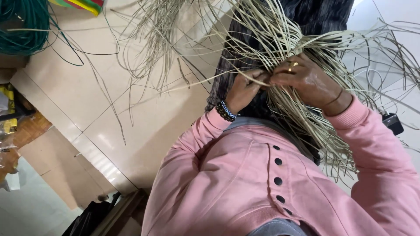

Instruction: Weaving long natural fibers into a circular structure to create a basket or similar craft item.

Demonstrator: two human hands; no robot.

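where the view tilts down over the person's own chest, the pale tiled floor (144, 113) fills most of the left and middle, with a lighter strip running across it at a slant. next in size is the pink buttoned top (245, 183) the person wears, its sleeves reaching up to both wrists and a row of dark round buttons down the front. above it spreads a big bundle of pale straw-coloured strips (280, 39), fanned out over dark patterned cloth (319, 13) on the lap, with loose ends trailing left across the floor and right past the arm; the bundle narrows to a gathered point just in front of the chest, between the two hands. a coil of green cord (22, 26) lies at the upper left corner, a thin green line straying from it over the tiles, and a bit of bright striped material (83, 5) shows at the top edge. the right hand (306, 81) sits on the gathered strips, its fingers closed around them, a gold ring (291, 66) on one finger. the left hand (245, 89) meets it just beside, its fingers pinched together on a few strips at the same spot, touching the right hand's fingertips. a beaded bracelet (225, 111) in dark and blue circles the left wrist. a small black object (392, 122) lies on the floor by the right sleeve
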